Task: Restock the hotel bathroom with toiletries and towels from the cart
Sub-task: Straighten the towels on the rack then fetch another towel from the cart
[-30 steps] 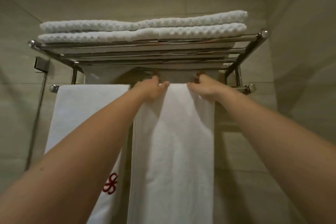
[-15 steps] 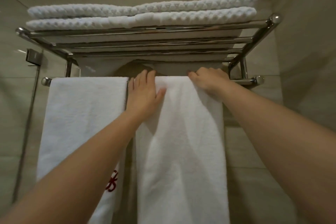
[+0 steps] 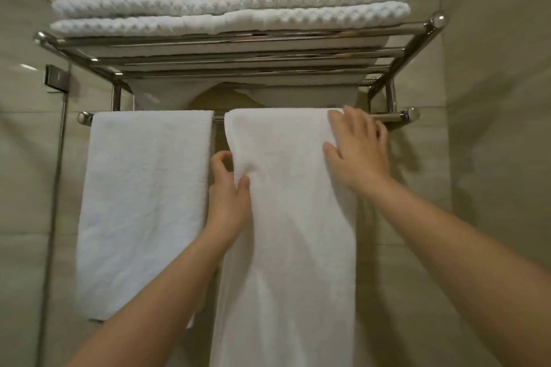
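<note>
- The left hand (image 3: 228, 188) has dropped from the top of the hung towel (image 3: 286, 232) since half a second ago; it is now lower on the towel's left edge, thumb on the front and fingers curled round the edge, apparently pinching it, though the fingertips behind the cloth are hidden
- The right hand (image 3: 357, 152), earlier curled over the rail, now lies flat with fingers spread on the towel's upper right corner, grasping nothing
- The hung towel is draped over the lower rail (image 3: 396, 117) on its right part and hangs long and straight, its top fold lying flatter than before
- A neighbouring towel (image 3: 143, 202) hangs on the same rail to the left, just beside it with a narrow gap between them
- Above, the chrome rack shelf (image 3: 238, 52) carries two folded waffle towels (image 3: 232, 13), one stacked on the other
- The left forearm crosses the neighbouring towel's lower right corner and covers it
- A glass panel clamp (image 3: 56, 79) sits at the left, against the tiled wall (image 3: 492, 128)
</note>
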Demonstrator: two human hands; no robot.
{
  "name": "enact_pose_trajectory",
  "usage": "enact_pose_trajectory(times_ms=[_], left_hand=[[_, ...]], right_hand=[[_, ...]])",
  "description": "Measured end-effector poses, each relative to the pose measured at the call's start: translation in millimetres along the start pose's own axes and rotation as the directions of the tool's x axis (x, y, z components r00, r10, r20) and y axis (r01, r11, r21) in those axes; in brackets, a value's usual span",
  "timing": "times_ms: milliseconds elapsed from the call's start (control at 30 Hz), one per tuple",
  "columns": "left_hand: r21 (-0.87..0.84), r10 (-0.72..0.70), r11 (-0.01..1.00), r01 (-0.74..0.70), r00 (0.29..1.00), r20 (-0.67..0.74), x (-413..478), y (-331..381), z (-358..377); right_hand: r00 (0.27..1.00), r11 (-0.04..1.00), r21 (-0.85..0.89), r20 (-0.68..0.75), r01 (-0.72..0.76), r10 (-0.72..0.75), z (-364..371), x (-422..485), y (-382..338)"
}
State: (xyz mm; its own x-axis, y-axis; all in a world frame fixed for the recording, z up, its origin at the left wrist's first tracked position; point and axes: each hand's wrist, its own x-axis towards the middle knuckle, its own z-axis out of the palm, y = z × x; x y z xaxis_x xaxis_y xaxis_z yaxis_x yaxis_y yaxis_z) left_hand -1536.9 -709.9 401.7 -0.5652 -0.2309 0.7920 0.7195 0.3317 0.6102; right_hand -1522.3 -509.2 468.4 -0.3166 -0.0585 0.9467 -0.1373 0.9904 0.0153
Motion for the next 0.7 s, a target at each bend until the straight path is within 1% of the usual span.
enact_pose_trajectory(times_ms=[67,100,133,167,200,233,267,300,333,400,500,567,700], left_hand=[[-0.009,0.010,1.000,-0.010,1.000,-0.012,-1.2,3.0,0.5],[-0.012,0.018,1.000,-0.019,1.000,-0.022,-1.5,4.6,0.5],[-0.015,0.023,1.000,-0.024,0.999,-0.032,-1.1,6.5,0.5],[-0.020,0.026,0.999,-0.027,0.999,-0.042,-0.3,8.1,0.3],[-0.027,0.025,0.999,-0.026,0.998,-0.049,0.1,10.0,0.3],[-0.035,0.023,0.999,-0.025,0.998,-0.053,0.2,11.9,0.1],[-0.041,0.022,0.999,-0.025,0.998,-0.054,0.1,13.6,-0.6],[-0.044,0.024,0.999,-0.027,0.998,-0.057,-0.5,15.9,-2.0],[-0.040,0.031,0.999,-0.033,0.997,-0.065,-0.6,18.0,-4.0],[-0.022,0.071,0.997,-0.074,0.992,-0.105,3.0,23.2,-10.1],[0.035,0.146,0.989,-0.143,0.976,-0.163,19.8,34.6,-20.7],[0.091,0.211,0.976,-0.198,0.963,-0.169,35.4,45.9,-24.7],[0.197,0.265,0.951,-0.238,0.956,-0.126,70.0,64.0,-21.4]], right_hand=[[0.997,0.998,0.052,-0.070,-0.022,0.026,7.3,-35.2,2.0],[0.996,0.994,0.091,-0.063,-0.055,0.061,9.4,-48.4,2.1],[0.993,0.983,0.148,-0.019,-0.109,0.113,11.0,-58.1,1.5],[0.985,0.955,0.241,0.062,-0.170,0.159,16.3,-64.1,2.8],[0.968,0.894,0.380,0.168,-0.236,0.185,19.9,-67.9,4.1],[0.950,0.783,0.548,0.257,-0.293,0.176,21.5,-69.6,4.8],[0.946,0.648,0.694,0.290,-0.312,0.145,22.1,-69.8,5.4],[0.953,0.549,0.781,0.277,-0.297,0.120,21.1,-68.0,6.6],[0.964,0.538,0.802,0.242,-0.260,0.105,17.0,-64.2,6.7],[0.986,0.628,0.760,0.133,-0.166,0.099,5.8,-53.8,5.6],[0.993,0.720,0.691,-0.025,-0.064,0.113,-12.9,-27.7,4.7],[0.989,0.761,0.646,-0.066,-0.059,0.134,-21.3,-4.3,7.0],[0.989,0.859,0.507,-0.071,-0.078,0.132,-35.9,36.3,7.5]])
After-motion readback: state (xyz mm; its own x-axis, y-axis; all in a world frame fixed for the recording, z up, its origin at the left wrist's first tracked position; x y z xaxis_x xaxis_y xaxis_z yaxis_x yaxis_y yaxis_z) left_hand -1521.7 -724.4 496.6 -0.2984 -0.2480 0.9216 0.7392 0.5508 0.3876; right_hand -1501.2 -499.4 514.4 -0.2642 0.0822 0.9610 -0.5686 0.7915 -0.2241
